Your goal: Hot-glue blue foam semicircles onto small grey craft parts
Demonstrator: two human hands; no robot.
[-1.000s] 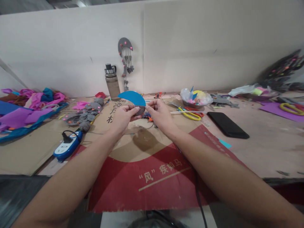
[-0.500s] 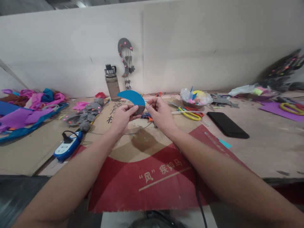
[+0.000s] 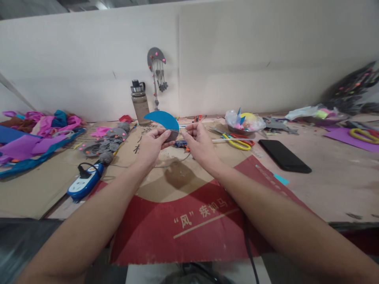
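Observation:
A blue crescent-shaped piece (image 3: 163, 119) is pinched between the thumb and fingers of my left hand (image 3: 150, 146), its pointed tip to the upper left. Dark grey yarn (image 3: 173, 135) is wound around its lower right part. Just to the right, my right hand (image 3: 199, 142) is closed, thumb against fingertips, on a thin strand of this yarn. A grey yarn line runs over the cardboard (image 3: 166, 185) from a yarn ball (image 3: 106, 158) at the left toward my right hand. Both hands are raised above the cardboard.
Behind stand a water bottle (image 3: 139, 103) and a grey crescent hanging (image 3: 156, 59) on the wall. On the right lie yellow-handled scissors (image 3: 237, 143), a phone (image 3: 284, 156) and a bowl (image 3: 247, 129) of bagged bits. A blue-white power strip (image 3: 84, 183) and felt scraps (image 3: 35, 144) lie left.
My left hand and the blue crescent have shifted slightly left, and the crescent has tilted a little. My right hand stays close beside it, still pinching. The lower part of the wall hanging looks turned.

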